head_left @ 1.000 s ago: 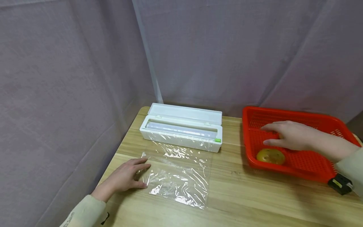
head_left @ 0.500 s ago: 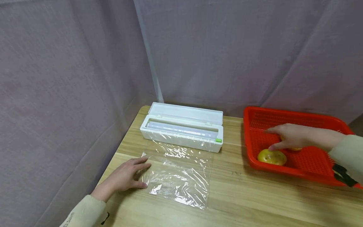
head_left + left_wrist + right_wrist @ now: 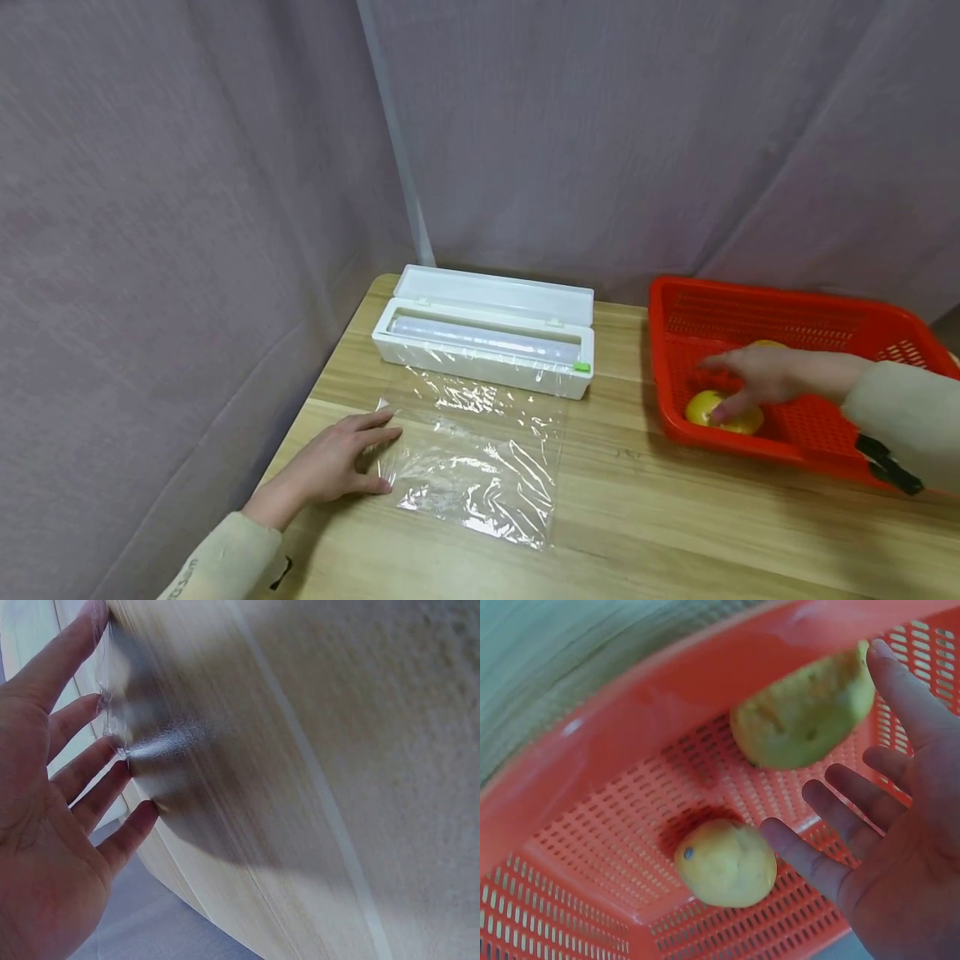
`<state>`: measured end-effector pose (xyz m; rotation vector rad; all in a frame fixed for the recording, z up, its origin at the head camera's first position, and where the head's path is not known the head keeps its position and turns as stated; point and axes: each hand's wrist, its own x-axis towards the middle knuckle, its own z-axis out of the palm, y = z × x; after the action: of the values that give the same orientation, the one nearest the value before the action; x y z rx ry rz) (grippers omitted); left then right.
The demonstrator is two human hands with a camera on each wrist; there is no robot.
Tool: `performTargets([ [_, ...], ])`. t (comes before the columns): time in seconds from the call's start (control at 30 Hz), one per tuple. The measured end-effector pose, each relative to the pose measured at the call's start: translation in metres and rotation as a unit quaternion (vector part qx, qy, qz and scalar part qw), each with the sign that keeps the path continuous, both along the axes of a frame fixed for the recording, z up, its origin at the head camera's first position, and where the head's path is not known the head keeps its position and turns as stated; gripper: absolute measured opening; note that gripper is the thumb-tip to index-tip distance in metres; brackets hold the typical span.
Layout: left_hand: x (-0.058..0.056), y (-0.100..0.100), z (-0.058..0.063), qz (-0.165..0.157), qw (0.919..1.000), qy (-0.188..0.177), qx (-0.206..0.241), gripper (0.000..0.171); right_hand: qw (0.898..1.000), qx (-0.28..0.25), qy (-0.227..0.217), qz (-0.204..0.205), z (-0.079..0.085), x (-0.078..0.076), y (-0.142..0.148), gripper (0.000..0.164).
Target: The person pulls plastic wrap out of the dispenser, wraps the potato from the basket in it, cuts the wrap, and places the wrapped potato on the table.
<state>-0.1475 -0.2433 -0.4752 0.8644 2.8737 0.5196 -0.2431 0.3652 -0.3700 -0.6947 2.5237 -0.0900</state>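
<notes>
A sheet of clear cling film (image 3: 480, 475) runs from a white dispenser box (image 3: 480, 360) onto the table. My left hand (image 3: 337, 462) rests at the film's left edge, fingers spread; in the left wrist view its fingertips (image 3: 112, 742) touch the crinkled edge. My right hand (image 3: 765, 379) is inside the red basket (image 3: 757, 447), fingers extended over a yellow-green fruit, apparently a mango (image 3: 802, 712), by the near wall. The thumb is at this fruit's side; whether it presses is unclear. Another yellow fruit (image 3: 727, 862) lies farther back, partly hidden by the hand in the head view.
The dispenser's lid (image 3: 495, 293) stands raised at the back, and a green slider (image 3: 582, 367) sits at its right end. Grey curtains (image 3: 570, 142) hang behind and to the left of the wooden table (image 3: 630, 517).
Inside the basket, my right hand has come lower and closer over the front fruit, uncovering part of the rear one. My left hand stays at the film's edge.
</notes>
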Motion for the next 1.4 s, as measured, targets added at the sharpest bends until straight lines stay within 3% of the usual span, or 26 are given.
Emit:
performTargets([
  [0.2,0.001,0.0,0.001,0.006,0.9999,-0.009,0.002,0.079,1.0,-0.01,-0.019,0.005,-0.011,0.002,-0.003,0.083],
  [0.57,0.001,0.0,0.0,-0.001,1.0,-0.006,0.003,0.078,0.998,-0.025,0.025,0.045,-0.027,0.007,0.0,0.066],
  [0.87,0.001,0.0,0.0,-0.003,1.0,-0.007,0.004,0.077,0.997,-0.035,0.053,0.05,-0.03,0.008,0.003,0.05],
  [1.17,0.002,0.001,0.003,0.002,0.9999,-0.011,-0.002,0.078,0.994,-0.066,0.086,0.014,-0.014,0.01,0.011,0.052],
  [1.4,0.002,0.001,0.001,0.0,0.9999,-0.014,-0.004,0.078,0.992,-0.085,0.081,-0.052,0.003,0.012,0.016,0.055],
])
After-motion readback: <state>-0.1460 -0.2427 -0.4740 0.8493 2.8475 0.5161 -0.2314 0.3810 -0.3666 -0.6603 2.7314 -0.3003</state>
